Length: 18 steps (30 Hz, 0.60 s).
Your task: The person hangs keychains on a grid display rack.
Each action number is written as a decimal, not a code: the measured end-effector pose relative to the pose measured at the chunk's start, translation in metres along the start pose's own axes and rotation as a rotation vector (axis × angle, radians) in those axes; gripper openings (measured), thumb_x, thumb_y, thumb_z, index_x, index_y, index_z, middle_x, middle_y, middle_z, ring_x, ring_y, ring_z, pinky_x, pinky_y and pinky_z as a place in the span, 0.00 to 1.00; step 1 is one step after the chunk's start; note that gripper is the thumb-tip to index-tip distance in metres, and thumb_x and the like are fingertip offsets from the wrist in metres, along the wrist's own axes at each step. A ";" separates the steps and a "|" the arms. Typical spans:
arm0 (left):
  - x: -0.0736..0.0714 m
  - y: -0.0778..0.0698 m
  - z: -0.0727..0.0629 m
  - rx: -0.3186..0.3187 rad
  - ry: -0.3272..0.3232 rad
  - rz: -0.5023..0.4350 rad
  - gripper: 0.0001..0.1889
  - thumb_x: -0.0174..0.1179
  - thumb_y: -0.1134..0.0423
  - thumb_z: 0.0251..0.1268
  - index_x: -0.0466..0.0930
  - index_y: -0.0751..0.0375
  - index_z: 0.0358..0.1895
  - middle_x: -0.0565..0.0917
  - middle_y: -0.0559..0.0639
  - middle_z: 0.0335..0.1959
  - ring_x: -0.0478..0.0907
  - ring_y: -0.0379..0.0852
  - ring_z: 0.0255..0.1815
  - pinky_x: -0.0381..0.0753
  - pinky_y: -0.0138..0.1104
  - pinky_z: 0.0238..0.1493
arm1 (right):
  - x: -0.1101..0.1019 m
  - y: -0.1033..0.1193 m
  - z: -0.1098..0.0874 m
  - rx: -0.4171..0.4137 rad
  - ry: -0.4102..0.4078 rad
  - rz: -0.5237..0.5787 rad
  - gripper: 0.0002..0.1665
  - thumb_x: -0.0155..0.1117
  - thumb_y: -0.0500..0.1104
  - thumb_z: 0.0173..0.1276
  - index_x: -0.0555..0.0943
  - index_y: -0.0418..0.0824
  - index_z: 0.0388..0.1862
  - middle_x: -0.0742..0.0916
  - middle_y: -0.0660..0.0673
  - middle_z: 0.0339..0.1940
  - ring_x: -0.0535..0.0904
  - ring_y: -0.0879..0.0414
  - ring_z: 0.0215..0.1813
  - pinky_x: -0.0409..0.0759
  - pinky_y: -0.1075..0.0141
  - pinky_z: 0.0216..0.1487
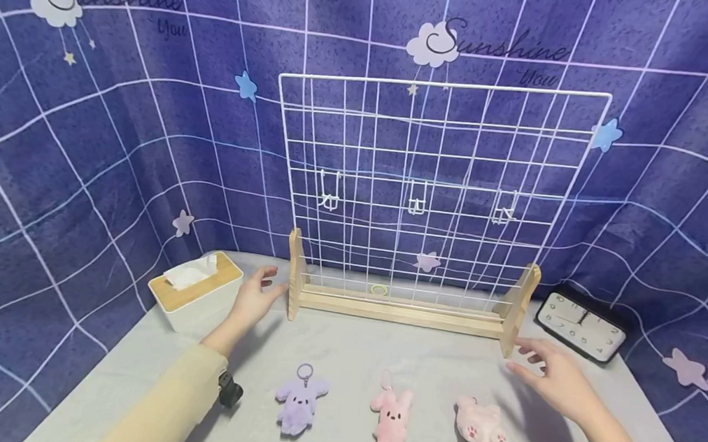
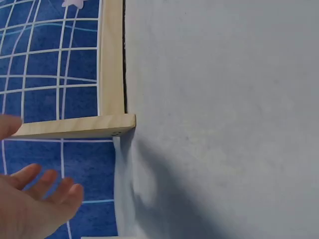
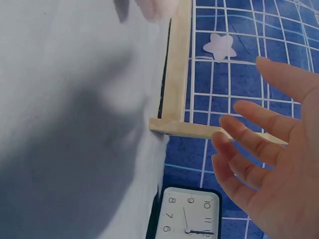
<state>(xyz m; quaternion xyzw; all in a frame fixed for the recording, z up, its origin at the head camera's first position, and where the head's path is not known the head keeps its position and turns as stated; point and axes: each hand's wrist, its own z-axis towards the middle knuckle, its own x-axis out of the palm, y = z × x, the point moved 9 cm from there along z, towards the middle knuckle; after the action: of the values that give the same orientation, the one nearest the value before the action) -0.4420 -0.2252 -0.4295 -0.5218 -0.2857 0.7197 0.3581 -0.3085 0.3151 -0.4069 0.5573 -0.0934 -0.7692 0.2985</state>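
Note:
A white wire grid rack (image 1: 444, 84) stands upright on a wooden base (image 1: 399, 314). My left hand (image 1: 255, 300) is beside the left wooden foot (image 1: 294, 279), fingers loosely bent and holding nothing; whether a fingertip touches the wood I cannot tell. At the opposite end, my right hand (image 1: 557, 383) is near the right wooden foot (image 1: 520, 309), fingers spread and empty. Three white hooks hang on the grid: left (image 1: 329, 201), middle (image 1: 417, 207) and right (image 1: 503, 216). In front lie a purple plush keychain (image 1: 298, 406), a pink plush keychain (image 1: 393, 421) and a pale pink plush (image 1: 480, 425).
A white tissue box (image 1: 194, 309) with a wooden lid sits left of the rack. On the right, a black-framed clock (image 1: 581, 325) leans back near the curtain. A small yellow ring (image 1: 379, 290) shows behind the base. Blue patterned curtain (image 1: 111, 179) surrounds the table (image 1: 348, 361).

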 end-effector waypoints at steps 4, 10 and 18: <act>0.000 0.002 0.007 -0.024 -0.032 -0.091 0.27 0.63 0.64 0.70 0.69 0.72 0.68 0.74 0.69 0.67 0.73 0.69 0.65 0.73 0.55 0.68 | 0.006 -0.002 0.001 -0.011 0.038 0.026 0.24 0.74 0.42 0.64 0.83 0.29 0.54 0.87 0.38 0.46 0.83 0.47 0.41 0.86 0.53 0.40; 0.009 -0.001 0.016 -0.030 -0.014 -0.155 0.31 0.64 0.65 0.70 0.65 0.73 0.72 0.71 0.71 0.69 0.72 0.70 0.67 0.75 0.54 0.67 | 0.015 -0.002 -0.001 -0.033 0.068 0.077 0.17 0.74 0.37 0.63 0.86 0.31 0.49 0.88 0.36 0.46 0.83 0.54 0.38 0.87 0.61 0.39; 0.021 -0.006 0.025 -0.051 -0.004 -0.207 0.36 0.64 0.64 0.71 0.58 0.72 0.76 0.67 0.71 0.72 0.68 0.71 0.70 0.69 0.55 0.71 | 0.025 0.000 -0.003 -0.064 0.097 0.126 0.13 0.73 0.35 0.62 0.87 0.34 0.47 0.88 0.42 0.43 0.81 0.61 0.38 0.87 0.62 0.39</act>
<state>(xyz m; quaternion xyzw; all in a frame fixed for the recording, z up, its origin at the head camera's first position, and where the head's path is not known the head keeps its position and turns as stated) -0.4687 -0.2055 -0.4293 -0.4971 -0.3568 0.6724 0.4166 -0.3108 0.3016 -0.4276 0.5771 -0.0890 -0.7234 0.3684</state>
